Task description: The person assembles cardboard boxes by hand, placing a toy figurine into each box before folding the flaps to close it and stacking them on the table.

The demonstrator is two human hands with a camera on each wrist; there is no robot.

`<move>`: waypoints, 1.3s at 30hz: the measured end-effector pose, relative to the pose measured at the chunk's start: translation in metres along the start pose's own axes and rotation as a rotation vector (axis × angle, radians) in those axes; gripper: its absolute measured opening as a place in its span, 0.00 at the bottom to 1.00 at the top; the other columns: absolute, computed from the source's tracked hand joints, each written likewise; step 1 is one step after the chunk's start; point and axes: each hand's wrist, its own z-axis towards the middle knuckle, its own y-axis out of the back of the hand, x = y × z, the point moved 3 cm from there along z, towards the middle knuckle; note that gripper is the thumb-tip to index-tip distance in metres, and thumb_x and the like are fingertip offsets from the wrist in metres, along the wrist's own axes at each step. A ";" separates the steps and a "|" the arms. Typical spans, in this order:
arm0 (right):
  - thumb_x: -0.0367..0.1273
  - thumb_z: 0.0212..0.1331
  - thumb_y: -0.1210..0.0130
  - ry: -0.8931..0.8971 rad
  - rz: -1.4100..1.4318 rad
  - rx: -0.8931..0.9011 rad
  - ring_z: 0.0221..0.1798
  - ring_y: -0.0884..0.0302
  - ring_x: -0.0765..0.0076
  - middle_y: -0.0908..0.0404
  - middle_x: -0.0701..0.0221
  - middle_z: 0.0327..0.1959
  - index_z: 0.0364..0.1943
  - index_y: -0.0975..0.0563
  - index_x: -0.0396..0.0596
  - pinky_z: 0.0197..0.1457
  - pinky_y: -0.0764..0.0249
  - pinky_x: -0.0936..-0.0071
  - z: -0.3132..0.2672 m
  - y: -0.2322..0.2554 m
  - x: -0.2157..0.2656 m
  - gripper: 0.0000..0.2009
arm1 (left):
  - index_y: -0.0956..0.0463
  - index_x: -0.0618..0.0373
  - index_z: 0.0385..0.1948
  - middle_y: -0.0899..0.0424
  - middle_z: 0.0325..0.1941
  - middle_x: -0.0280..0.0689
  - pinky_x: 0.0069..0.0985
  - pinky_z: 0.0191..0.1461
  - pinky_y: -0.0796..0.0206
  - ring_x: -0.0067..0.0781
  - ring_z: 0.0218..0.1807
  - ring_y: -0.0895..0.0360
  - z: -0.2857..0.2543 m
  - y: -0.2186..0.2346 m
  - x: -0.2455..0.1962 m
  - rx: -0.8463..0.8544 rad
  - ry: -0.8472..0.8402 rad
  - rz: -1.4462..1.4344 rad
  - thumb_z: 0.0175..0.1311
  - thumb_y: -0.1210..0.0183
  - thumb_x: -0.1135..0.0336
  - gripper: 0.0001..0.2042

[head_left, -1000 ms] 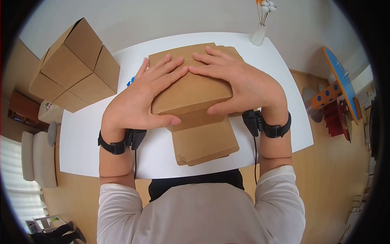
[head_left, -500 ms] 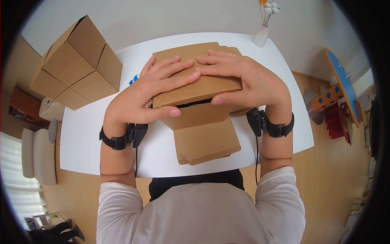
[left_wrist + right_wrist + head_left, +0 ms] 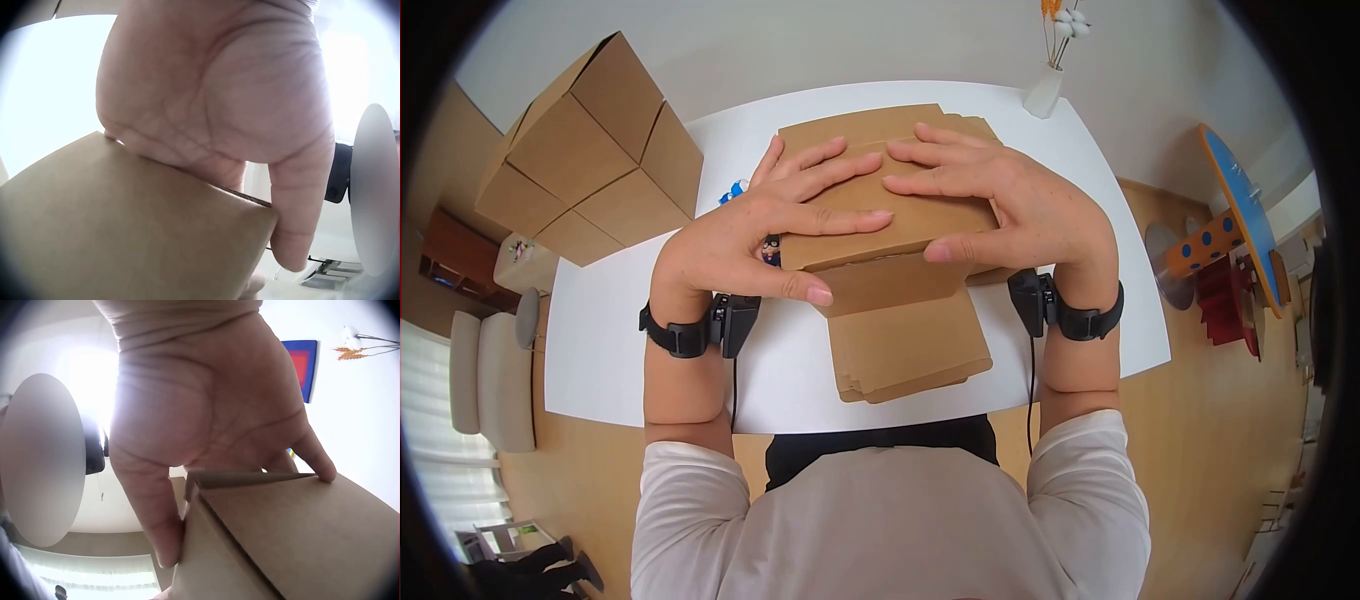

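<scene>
A brown cardboard box [image 3: 855, 238] sits on the white table between my hands. My left hand [image 3: 745, 235] lies across its lid with fingers spread and straight, the thumb extended by the front left corner. On the other side my right hand [image 3: 1030, 205] presses the lid with outstretched fingers, and its thumb rests at the front edge. Both wrist views show the palms above the box, with the left thumb [image 3: 290, 219] and right thumb [image 3: 159, 531] reaching down past its edge. A cardboard panel [image 3: 915, 345] with layered edges lies in front of the box.
Stacked cardboard boxes [image 3: 575, 150] stand at the left. A small dark-haired figure [image 3: 771, 252] is beside the box's left side, and a blue-and-white item [image 3: 733, 191] lies behind the left hand. A white vase [image 3: 1043, 95] stands at the back right of the table [image 3: 620, 345].
A dark gap appeared under the lid's front edge half a second ago and is now closed. The left index finger has straightened across the lid; the small figure has come into view beside the box.
</scene>
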 end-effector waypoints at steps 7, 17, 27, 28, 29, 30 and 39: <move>0.40 0.49 0.30 -0.020 -0.022 0.037 0.79 0.50 0.43 0.36 0.56 0.73 0.66 0.28 0.45 0.77 0.47 0.54 0.000 -0.006 -0.001 0.37 | 0.19 0.43 0.59 0.43 0.79 0.46 0.63 0.73 0.93 0.55 0.81 0.60 -0.003 0.002 0.002 0.025 -0.003 0.001 0.44 0.29 0.37 0.37; 0.39 0.34 0.22 -0.090 -0.354 -0.074 0.79 0.54 0.40 0.43 0.56 0.76 0.74 0.42 0.50 0.76 0.44 0.52 -0.001 -0.028 0.013 0.56 | 0.18 0.44 0.57 0.45 0.79 0.49 0.59 0.75 0.91 0.54 0.81 0.58 -0.002 0.001 0.002 0.004 0.031 -0.029 0.49 0.31 0.39 0.32; 0.36 0.32 0.21 -0.239 -0.518 -0.062 0.78 0.54 0.37 0.46 0.58 0.77 0.76 0.45 0.61 0.75 0.47 0.42 -0.002 -0.033 0.023 0.59 | 0.20 0.43 0.60 0.47 0.80 0.48 0.57 0.76 0.91 0.53 0.82 0.59 -0.001 0.001 0.001 0.019 0.036 -0.006 0.53 0.34 0.42 0.31; 0.36 0.32 0.21 -0.241 -0.517 -0.061 0.78 0.54 0.37 0.46 0.58 0.77 0.76 0.45 0.61 0.75 0.47 0.42 -0.001 -0.033 0.022 0.59 | 0.20 0.43 0.60 0.47 0.80 0.48 0.57 0.76 0.91 0.53 0.82 0.59 -0.001 0.001 0.001 0.023 0.039 -0.003 0.53 0.34 0.42 0.31; 0.36 0.32 0.21 -0.244 -0.516 -0.059 0.78 0.54 0.37 0.46 0.58 0.77 0.76 0.45 0.61 0.75 0.47 0.41 -0.001 -0.033 0.021 0.59 | 0.20 0.43 0.60 0.47 0.80 0.47 0.57 0.76 0.91 0.53 0.82 0.59 -0.001 0.001 0.001 0.018 0.044 -0.009 0.53 0.34 0.42 0.31; 0.36 0.32 0.21 -0.245 -0.506 -0.057 0.78 0.54 0.37 0.46 0.58 0.77 0.76 0.45 0.61 0.75 0.47 0.41 -0.001 -0.034 0.021 0.59 | 0.20 0.42 0.60 0.46 0.80 0.47 0.57 0.76 0.91 0.53 0.82 0.59 -0.001 0.000 0.001 0.015 0.049 -0.015 0.53 0.34 0.42 0.31; 0.38 0.42 0.25 -0.218 -0.409 -0.049 0.80 0.62 0.35 0.51 0.54 0.78 0.75 0.45 0.56 0.75 0.47 0.35 -0.006 -0.034 0.018 0.53 | 0.18 0.39 0.57 0.44 0.79 0.44 0.54 0.77 0.92 0.52 0.81 0.58 0.002 -0.001 -0.009 -0.005 0.105 -0.042 0.51 0.34 0.46 0.27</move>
